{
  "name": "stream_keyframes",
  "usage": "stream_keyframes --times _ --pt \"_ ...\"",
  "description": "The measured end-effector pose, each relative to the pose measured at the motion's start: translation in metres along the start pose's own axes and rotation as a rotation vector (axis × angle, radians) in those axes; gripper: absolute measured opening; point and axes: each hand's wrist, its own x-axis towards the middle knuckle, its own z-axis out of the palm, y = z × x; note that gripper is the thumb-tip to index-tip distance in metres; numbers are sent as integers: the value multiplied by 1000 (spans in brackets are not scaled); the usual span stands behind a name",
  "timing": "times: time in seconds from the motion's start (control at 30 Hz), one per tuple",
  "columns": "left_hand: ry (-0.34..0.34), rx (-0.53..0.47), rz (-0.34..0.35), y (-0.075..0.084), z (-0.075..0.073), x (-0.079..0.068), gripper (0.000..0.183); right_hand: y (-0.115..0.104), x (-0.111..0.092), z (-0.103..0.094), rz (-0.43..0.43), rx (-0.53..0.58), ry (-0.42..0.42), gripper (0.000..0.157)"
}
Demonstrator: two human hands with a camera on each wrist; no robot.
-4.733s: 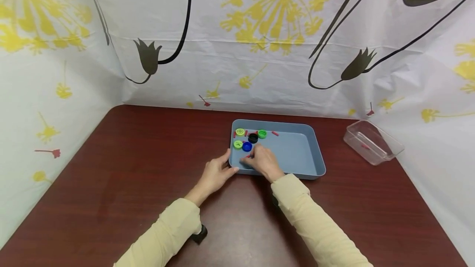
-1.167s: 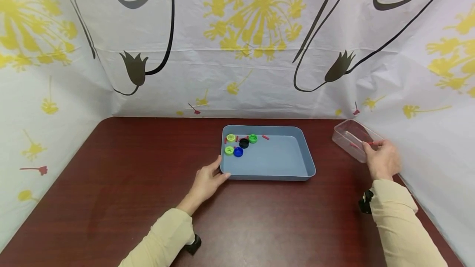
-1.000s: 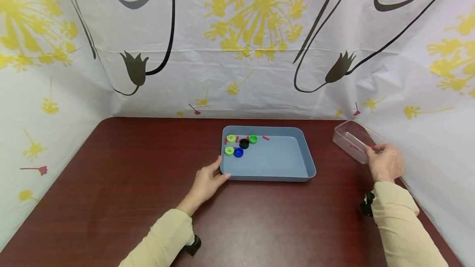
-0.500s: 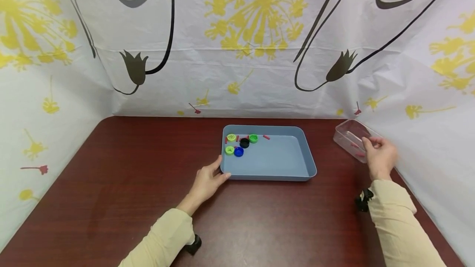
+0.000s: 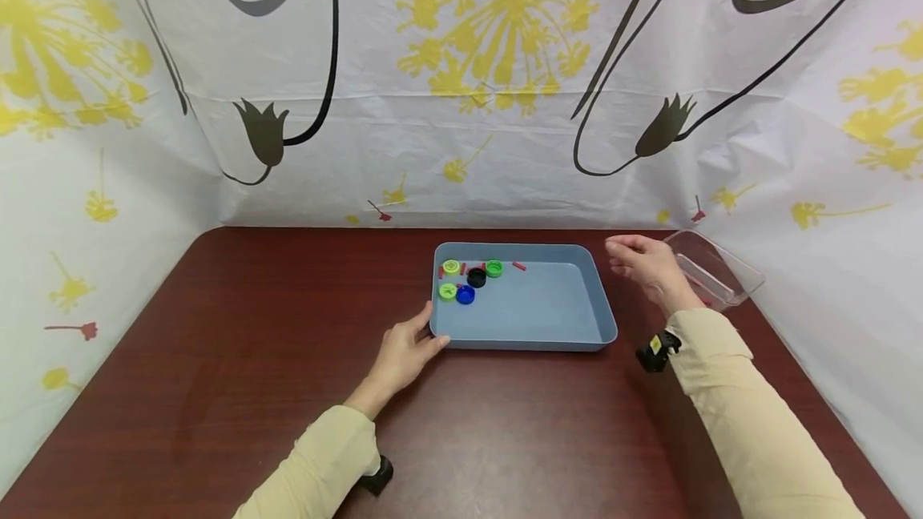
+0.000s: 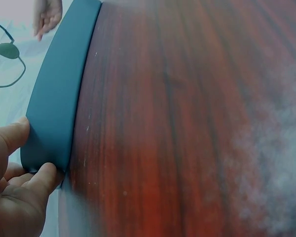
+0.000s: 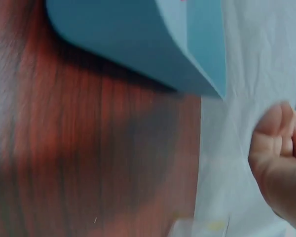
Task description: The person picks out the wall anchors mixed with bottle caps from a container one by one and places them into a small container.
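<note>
My left hand (image 5: 400, 352) grips the near left corner of a blue-grey tray (image 5: 537, 311), thumb and fingers set around it; the left wrist view shows the fingertips on the tray wall (image 6: 59, 94). In the tray's left part lie two yellow-green discs (image 5: 447, 291), a blue round cap (image 5: 465, 295), a black one (image 5: 477, 277) and a green one (image 5: 493, 268). Several short red sticks (image 5: 519, 266) lie around them. My right hand (image 5: 649, 267) is in the air just right of the tray, fingers loosely bent, nothing seen in them.
Behind my right hand, at the table's right edge, stands a clear plastic box (image 5: 750, 283), partly covered by the hand and wrist. Patterned white sheeting (image 5: 346, 183) rises at the back and sides of the dark wooden table (image 5: 288, 303).
From the tray my right hand carried a red stick to the clear box and let it go there. It has since swung left toward the tray. The left hand stays at the corner.
</note>
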Motion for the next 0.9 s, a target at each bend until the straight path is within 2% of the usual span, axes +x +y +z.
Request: stream_keyframes --times 0.07,0.2,0.43,0.7,0.9 --pt "4 4 4 0 -1 1 66 -1 9 8 23 -76 -86 30" --pt "6 7 6 1 -3 1 66 -4 25 26 26 -203 -221 44" --pt "5 9 17 2 -2 3 65 -8 42 50 -32 -417 -369 36" --pt "6 47 27 1 -2 1 65 -11 57 72 -189 -614 -495 24" --pt "-18 43 26 0 -1 -3 65 -3 67 84 -308 -761 -611 23"
